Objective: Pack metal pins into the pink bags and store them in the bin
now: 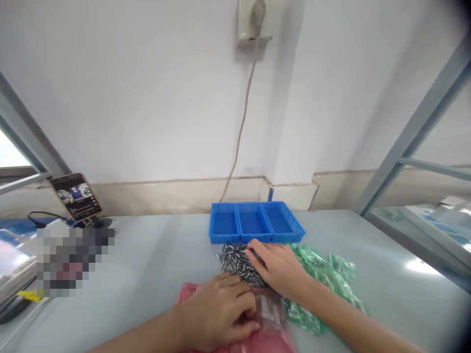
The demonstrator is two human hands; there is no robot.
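My left hand (219, 311) rests on a pink plastic bag (272, 338) near the table's front edge, fingers curled and pressed down on it. My right hand (277, 267) lies palm down on a pile of small grey metal pins (235, 260), its fingers bent among them. Whether it holds any pin is hidden. Just behind the pile stand three blue trays (255, 223) side by side, with nothing visible inside. Crumpled green plastic bags (331, 279) lie under and to the right of my right forearm.
A phone (76, 195) on a stand leans at the back left beside a black cable and a blurred patch. A cord (241, 132) hangs from a wall socket down behind the trays. A grey metal frame (412, 137) borders the right side.
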